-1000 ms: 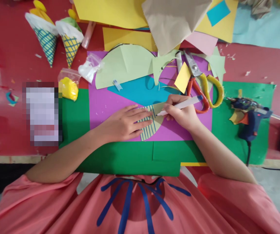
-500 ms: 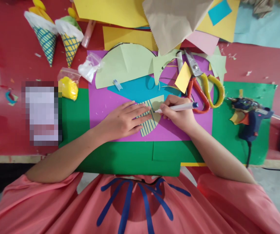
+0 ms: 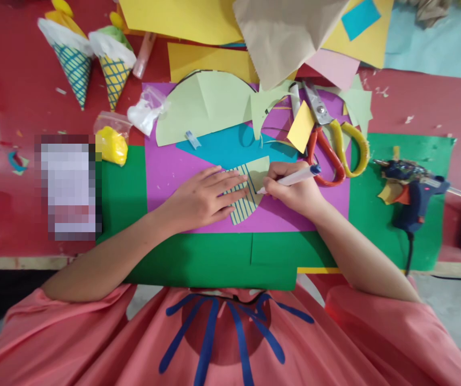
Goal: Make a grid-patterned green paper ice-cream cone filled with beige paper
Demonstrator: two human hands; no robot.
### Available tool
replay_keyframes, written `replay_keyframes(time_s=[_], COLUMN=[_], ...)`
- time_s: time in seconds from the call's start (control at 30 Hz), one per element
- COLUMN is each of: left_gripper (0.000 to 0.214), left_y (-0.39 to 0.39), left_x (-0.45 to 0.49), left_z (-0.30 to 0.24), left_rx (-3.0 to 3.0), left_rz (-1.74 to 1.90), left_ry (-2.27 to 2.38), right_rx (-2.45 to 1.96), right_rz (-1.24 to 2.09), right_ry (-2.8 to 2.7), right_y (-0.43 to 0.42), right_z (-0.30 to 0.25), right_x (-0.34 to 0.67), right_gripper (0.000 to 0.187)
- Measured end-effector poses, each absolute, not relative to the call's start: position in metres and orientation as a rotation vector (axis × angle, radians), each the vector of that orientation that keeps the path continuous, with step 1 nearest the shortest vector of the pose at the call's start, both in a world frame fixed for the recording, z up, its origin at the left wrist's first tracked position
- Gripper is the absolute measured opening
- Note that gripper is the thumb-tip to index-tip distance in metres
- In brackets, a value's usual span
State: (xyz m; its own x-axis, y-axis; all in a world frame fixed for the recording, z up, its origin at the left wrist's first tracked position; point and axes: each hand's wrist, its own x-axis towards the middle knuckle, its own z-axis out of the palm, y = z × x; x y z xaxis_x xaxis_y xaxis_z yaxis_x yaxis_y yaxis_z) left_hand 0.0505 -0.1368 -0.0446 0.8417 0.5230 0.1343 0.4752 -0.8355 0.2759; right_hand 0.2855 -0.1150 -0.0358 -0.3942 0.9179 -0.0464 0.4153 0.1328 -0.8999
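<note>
A pale green paper piece (image 3: 260, 169) with several dark blue parallel stripes lies on the purple sheet (image 3: 166, 193). My left hand (image 3: 206, 197) rests flat on its left part, fingers outstretched and covering some stripes. In my right hand (image 3: 292, 187) is a white marker (image 3: 299, 175) with a blue end, gripped between thumb and fingers. Its tip meets the paper near the right edge, at the lower end of the rightmost stripe. Just above the paper lies a blue sheet (image 3: 230, 150).
Scissors (image 3: 322, 115) with red and yellow handles lie beyond my right hand. A glue gun (image 3: 419, 198) rests on green paper at the right. Two paper ice cream cones (image 3: 73, 64) and a bag of yellow clay (image 3: 112, 145) are at the left. Green paper scraps (image 3: 214, 102) lie behind.
My right hand has moved the marker tip slightly down and right along the paper, lengthening the rightmost stripe. My left hand stays in place.
</note>
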Motion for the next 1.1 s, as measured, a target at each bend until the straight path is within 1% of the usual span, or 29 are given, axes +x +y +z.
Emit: replay_keyframes(time_s=[0.4, 0.73, 0.83, 0.93, 1.0, 1.1], left_gripper=[0.04, 0.037, 0.037, 0.039, 0.039, 0.039], left_y=[-0.137, -0.137, -0.137, -0.136, -0.136, -0.136], left_x=[0.05, 0.051, 0.051, 0.05, 0.05, 0.05], left_z=[-0.045, -0.044, -0.044, -0.044, -0.044, -0.045], left_rx=[2.719, 2.788, 2.788, 2.775, 2.768, 2.787], left_rz=[0.292, 0.278, 0.293, 0.287, 0.296, 0.341], left_ry=[0.776, 0.764, 0.765, 0.764, 0.738, 0.68], right_rx=[-1.188, -1.176, -1.183, -1.222, -1.243, -1.268], right_rz=[1.303, 1.335, 1.421, 1.499, 1.447, 1.357], right_ry=[-1.965, -2.03, -1.925, -1.647, -1.504, -1.44], right_y=[-0.115, -0.114, -0.113, -0.113, -0.113, -0.114], right_z=[-0.036, -0.032, -0.032, -0.036, -0.04, -0.045], right_x=[0.29, 0.291, 0.293, 0.294, 0.293, 0.292], right_gripper=[0.032, 0.031, 0.03, 0.027, 0.026, 0.029])
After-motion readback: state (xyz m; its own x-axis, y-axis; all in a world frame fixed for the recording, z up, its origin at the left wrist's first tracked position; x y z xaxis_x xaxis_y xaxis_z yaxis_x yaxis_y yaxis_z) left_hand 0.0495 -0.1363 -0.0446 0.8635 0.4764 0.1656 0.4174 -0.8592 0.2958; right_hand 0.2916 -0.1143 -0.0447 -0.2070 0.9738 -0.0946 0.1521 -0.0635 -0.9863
